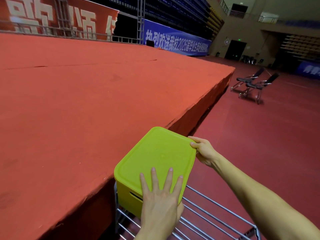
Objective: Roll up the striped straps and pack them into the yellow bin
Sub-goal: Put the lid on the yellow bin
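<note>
Red-carpeted stage (pixel 86 101) beside the yellow bin (pixel 154 161), which sits lidded on a metal rack (pixel 207 213). Left hand (pixel 161 196) presses flat, fingers spread; right hand (pixel 202 149) grips the far corner. No straps visible. Tug unevenly and the bin could slide off those bars.

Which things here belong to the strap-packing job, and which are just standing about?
Job:
yellow bin, lid on
left hand, flat on the lid
right hand, gripping the lid's corner
No straps visible.

Standing about:
metal rack under the bin
red stage
two chairs
banners
</note>
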The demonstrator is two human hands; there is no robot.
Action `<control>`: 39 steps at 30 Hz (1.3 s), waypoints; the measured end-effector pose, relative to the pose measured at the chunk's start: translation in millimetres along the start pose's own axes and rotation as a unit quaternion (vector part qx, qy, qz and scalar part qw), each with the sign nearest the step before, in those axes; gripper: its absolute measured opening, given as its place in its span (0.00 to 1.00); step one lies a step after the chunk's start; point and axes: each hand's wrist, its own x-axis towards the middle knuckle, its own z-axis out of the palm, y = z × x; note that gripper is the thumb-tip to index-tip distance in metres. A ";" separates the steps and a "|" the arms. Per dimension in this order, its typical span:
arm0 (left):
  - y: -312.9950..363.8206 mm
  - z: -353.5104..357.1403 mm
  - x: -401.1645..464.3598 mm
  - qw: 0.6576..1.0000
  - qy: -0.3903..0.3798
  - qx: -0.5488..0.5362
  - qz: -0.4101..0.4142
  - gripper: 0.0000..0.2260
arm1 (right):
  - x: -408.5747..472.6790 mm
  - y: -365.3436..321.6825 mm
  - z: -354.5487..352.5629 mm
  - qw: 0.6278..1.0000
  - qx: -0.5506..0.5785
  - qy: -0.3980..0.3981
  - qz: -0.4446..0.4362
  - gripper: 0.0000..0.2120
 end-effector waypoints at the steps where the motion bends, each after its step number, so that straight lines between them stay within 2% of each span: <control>1: -0.9 0.4 -0.3 1.000 0.003 0.002 0.000 0.33 | -2.3 -0.4 1.6 1.000 -0.009 0.003 -0.003 0.18; 4: -3.7 -1.1 -2.8 1.000 0.008 0.011 0.002 0.31 | -9.9 -0.6 7.0 0.998 -0.052 0.035 -0.013 0.12; 6: -4.7 -2.9 -2.9 1.000 0.007 0.010 -0.003 0.30 | -10.8 3.5 4.2 0.993 -0.081 0.085 -0.005 0.09; 8: -3.6 -3.9 -2.4 1.000 0.006 0.007 -0.007 0.28 | -12.7 8.9 -0.7 0.987 -0.070 0.138 0.033 0.16; 10: -2.9 -4.1 -2.6 1.000 0.007 0.005 -0.008 0.28 | -16.2 10.9 1.0 0.986 -0.041 0.157 0.044 0.20; 15: -4.8 -6.5 -5.9 1.000 0.010 0.015 0.001 0.29 | -19.3 1.0 13.4 0.978 -0.047 0.198 0.042 0.13; 19: -3.8 -5.5 -4.8 1.000 0.004 -0.002 -0.002 0.28 | -20.6 -6.2 13.5 0.980 -0.028 0.190 0.057 0.07; 26: -2.2 -2.5 -0.5 1.000 0.004 -0.012 0.005 0.30 | -30.5 -10.7 9.3 0.980 0.026 0.172 0.098 0.14; 30: -1.3 -4.5 -1.2 1.000 0.016 -0.004 0.005 0.29 | -33.9 -15.0 6.9 0.982 -0.024 0.138 0.126 0.13; 34: -1.8 -4.9 -3.3 1.000 0.022 0.015 0.006 0.27 | -36.3 -15.3 6.1 0.982 -0.005 0.135 0.134 0.11; 37: -4.1 -6.7 -5.4 0.999 0.050 0.019 0.003 0.27 | -34.2 -8.3 9.1 0.986 -0.077 0.124 0.084 0.13; 39: -10.3 -11.9 -5.8 0.997 0.080 0.007 -0.019 0.29 | -33.5 -7.8 9.5 0.976 -0.185 0.111 -0.014 0.17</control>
